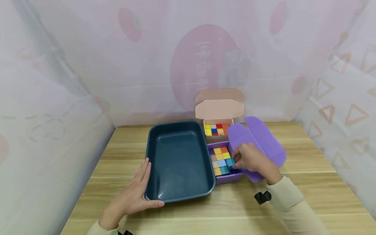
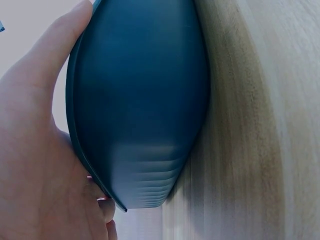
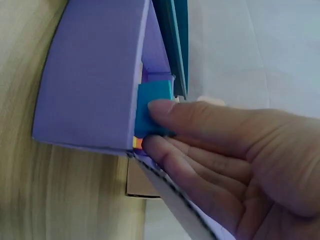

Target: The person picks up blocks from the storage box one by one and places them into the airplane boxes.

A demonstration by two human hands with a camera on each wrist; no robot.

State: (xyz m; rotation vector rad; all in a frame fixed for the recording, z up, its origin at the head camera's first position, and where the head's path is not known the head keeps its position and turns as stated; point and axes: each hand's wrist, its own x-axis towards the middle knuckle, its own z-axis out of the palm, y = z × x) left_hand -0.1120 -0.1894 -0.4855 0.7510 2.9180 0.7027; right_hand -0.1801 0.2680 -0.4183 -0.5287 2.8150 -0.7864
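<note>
A teal cube (image 1: 230,163) is pinched between the thumb and fingers of my right hand (image 1: 249,157). The cube (image 3: 154,107) sits at the mouth of the purple box (image 1: 229,178), partly raised above its neighbours in the head view. Rows of coloured cubes (image 1: 221,163) fill much of that box; my fingers hide its right edge. My left hand (image 1: 133,192) rests with straight, spread fingers against the near left corner of the dark blue tray (image 1: 179,160). The left wrist view has the thumb and palm along the tray's rim (image 2: 73,105).
Behind the purple box stands an open pinkish cardboard box (image 1: 219,111) holding more cubes (image 1: 216,130). The purple lid (image 1: 264,140) folds out to the right, under my right hand. Everything stands on a wooden table (image 1: 188,217), with a printed curtain (image 1: 147,65) behind.
</note>
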